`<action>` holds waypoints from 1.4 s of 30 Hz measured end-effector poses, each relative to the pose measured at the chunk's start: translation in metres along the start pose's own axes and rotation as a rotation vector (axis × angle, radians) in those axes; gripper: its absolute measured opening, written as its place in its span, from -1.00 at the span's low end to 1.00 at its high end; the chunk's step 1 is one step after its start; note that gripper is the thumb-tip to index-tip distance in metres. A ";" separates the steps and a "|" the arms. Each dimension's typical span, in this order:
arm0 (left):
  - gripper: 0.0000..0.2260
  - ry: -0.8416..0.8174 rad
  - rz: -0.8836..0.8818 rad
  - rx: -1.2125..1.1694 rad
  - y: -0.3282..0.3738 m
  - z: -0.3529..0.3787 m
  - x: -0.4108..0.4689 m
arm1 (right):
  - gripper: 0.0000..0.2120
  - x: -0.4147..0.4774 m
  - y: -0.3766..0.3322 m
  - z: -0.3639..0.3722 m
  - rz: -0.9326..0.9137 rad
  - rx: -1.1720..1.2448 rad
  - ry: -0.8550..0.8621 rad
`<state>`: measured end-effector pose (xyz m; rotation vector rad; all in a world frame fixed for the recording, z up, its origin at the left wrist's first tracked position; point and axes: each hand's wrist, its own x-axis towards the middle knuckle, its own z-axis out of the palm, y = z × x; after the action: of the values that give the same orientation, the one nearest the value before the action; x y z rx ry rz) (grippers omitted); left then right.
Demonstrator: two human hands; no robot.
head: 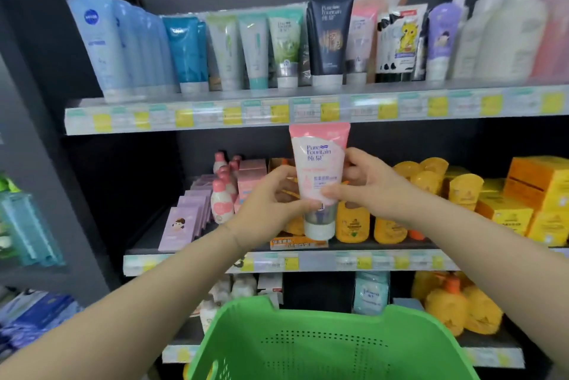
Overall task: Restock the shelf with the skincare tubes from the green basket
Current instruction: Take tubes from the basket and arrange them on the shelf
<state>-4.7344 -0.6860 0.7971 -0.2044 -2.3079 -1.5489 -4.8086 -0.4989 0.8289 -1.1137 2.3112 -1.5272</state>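
— Where is the pink tube?
— Centre, cap down. The left hand grips it from 9 o'clock and the right hand from 3, fingers curled round it.
— Surroundings?
— Dark shop shelving. The top shelf at 12 carries a row of tubes; the green basket sits at 6.

Pink skincare tube, cap down, held by left hand and right hand; green basket, 6 o'clock.
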 end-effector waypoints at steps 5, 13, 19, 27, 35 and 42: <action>-0.71 0.035 0.063 -0.001 0.038 -0.017 0.020 | -0.62 0.015 -0.034 -0.015 -0.014 0.030 0.074; -0.64 0.098 0.094 -0.053 0.071 -0.028 0.044 | -0.71 0.036 -0.068 -0.034 -0.056 0.027 0.138; -0.67 0.098 0.126 -0.024 0.086 -0.029 0.058 | -0.65 0.039 -0.082 -0.045 -0.077 -0.012 0.200; -0.65 0.091 0.160 -0.080 0.088 -0.016 0.078 | -0.71 0.040 -0.078 -0.062 -0.110 0.016 0.336; -0.70 0.146 0.185 -0.096 0.109 0.014 0.099 | -0.72 0.042 -0.073 -0.095 -0.177 0.047 0.358; -0.68 0.254 0.201 -0.092 0.141 0.054 0.127 | -0.64 0.050 -0.068 -0.149 -0.225 0.101 0.330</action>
<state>-4.8199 -0.5912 0.9472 -0.2399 -1.9611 -1.4875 -4.8850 -0.4371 0.9687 -1.2085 2.3354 -2.0242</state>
